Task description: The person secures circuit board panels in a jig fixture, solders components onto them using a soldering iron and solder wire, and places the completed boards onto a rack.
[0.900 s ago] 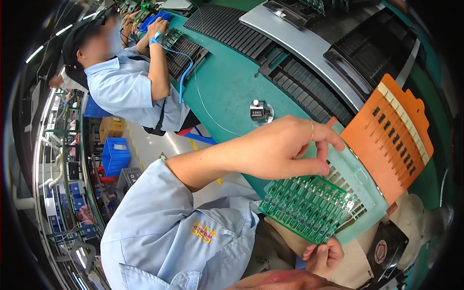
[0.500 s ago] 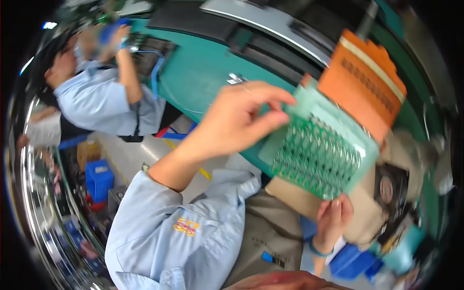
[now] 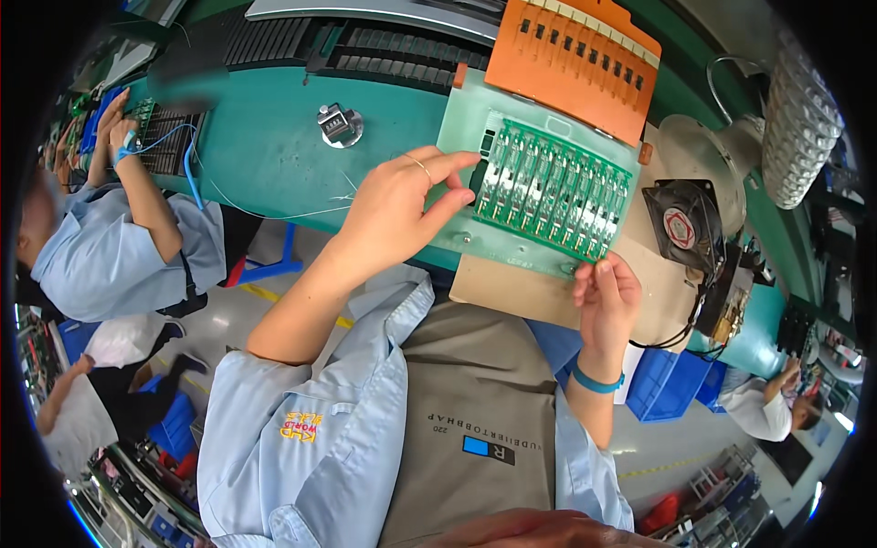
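The green circuit board panel (image 3: 553,192) sat in the pale green carrier tray (image 3: 466,119), and that tray lay on the teal bench (image 3: 265,146). Your left hand (image 3: 402,205) was at the panel's left edge, thumb and forefinger pinched on the rim there, other fingers loosely curled. Your right hand (image 3: 605,292) was at the panel's near right corner, fingertips closed on that corner. Seated flat or partly lifted: can't tell. Judged progress: the panel looked lined up with the tray, both hands gripping, so the seating or lifting step was mid-way, not finished. The orange slotted cover (image 3: 571,55) stood hinged up just behind the panel. A hand tally counter (image 3: 340,123) was left of the panel; a small black fan (image 3: 687,224) just right of it. A co-worker in a light blue shirt (image 3: 100,256) worked far left of the panel.
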Available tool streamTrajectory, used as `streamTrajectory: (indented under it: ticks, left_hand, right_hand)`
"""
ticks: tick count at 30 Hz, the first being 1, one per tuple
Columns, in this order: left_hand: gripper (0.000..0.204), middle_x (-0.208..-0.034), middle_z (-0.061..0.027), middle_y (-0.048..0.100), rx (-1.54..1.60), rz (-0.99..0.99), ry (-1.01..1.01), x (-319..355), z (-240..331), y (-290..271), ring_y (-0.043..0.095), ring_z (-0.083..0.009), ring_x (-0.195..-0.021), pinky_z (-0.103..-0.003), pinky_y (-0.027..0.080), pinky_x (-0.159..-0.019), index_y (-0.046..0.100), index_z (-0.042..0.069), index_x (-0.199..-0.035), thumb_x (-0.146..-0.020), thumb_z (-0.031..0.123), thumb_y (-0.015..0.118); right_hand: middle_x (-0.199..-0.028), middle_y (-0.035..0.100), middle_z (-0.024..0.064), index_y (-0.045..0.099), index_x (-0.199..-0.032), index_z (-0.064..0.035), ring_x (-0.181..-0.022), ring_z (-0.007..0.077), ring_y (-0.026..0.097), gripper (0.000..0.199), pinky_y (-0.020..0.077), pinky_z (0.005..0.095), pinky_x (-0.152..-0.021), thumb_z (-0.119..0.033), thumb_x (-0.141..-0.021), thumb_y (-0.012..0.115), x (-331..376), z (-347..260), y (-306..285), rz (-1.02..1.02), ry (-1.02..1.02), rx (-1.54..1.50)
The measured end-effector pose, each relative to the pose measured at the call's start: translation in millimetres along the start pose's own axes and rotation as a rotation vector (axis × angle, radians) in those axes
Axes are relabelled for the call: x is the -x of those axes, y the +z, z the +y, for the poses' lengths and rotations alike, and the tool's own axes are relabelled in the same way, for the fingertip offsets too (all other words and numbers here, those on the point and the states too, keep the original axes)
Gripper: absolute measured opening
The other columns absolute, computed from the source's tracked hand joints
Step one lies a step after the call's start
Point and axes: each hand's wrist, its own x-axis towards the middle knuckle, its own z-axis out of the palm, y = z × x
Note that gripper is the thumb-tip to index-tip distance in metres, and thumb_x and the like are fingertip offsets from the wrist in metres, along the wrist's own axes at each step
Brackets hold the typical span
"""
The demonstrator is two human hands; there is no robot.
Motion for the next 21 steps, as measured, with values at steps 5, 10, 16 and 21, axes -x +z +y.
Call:
streamTrajectory:
  ticks: [5, 10, 16, 21]
  left_hand:
    - [0.037, -0.091, -0.0028, 0.070, -0.079, -0.002, 0.042, -2.0, -6.8, 2.7, 0.049, -0.0154, -0.060, -0.029, 0.043, -0.059, 0.075, 0.005, -0.128, -0.091, 0.009, 0.072]
    - [0.039, -0.096, -0.0038, 0.071, -0.175, -0.029, 0.037, -1.3, -9.1, 3.8, 0.059, -0.0216, -0.069, -0.034, 0.049, -0.064, 0.073, 0.007, -0.131, -0.093, 0.015, 0.072]
    - [0.042, -0.099, -0.0043, 0.070, -0.282, -0.050, 0.054, -1.2, -9.4, 7.2, 0.067, -0.0261, -0.074, -0.037, 0.053, -0.065, 0.070, 0.008, -0.134, -0.094, 0.019, 0.072]
    - [0.046, -0.100, -0.0041, 0.066, -0.373, -0.053, 0.097, 1.2, -11.4, 10.0, 0.066, -0.0259, -0.072, -0.036, 0.054, -0.062, 0.067, 0.010, -0.137, -0.093, 0.020, 0.073]
  right_hand:
    - [-0.088, 0.075, 0.0108, 0.068, -0.118, 0.0030, -0.062, 0.0119, 0.061, 0.019, 0.0472, 0.0217, -0.054, -0.011, -0.106, 0.061, -6.5, -0.3, 7.0, -0.026, 0.011, 0.036]
    - [-0.089, 0.075, 0.0107, 0.068, -0.117, 0.0029, -0.061, 0.0111, 0.061, 0.019, 0.0464, 0.0211, -0.054, -0.010, -0.106, 0.060, -8.9, -0.6, 9.5, -0.026, 0.027, 0.059]
    - [-0.087, 0.075, 0.0101, 0.069, -0.117, 0.0028, -0.060, 0.0100, 0.060, 0.019, 0.0444, 0.0202, -0.053, -0.010, -0.107, 0.059, -10.7, -3.5, 10.4, -0.023, 0.053, 0.092]
    - [-0.085, 0.074, 0.0092, 0.069, -0.116, 0.0030, -0.058, 0.0086, 0.057, 0.019, 0.0425, 0.0197, -0.052, -0.009, -0.107, 0.057, -9.8, -9.0, 12.0, -0.001, 0.078, 0.165]
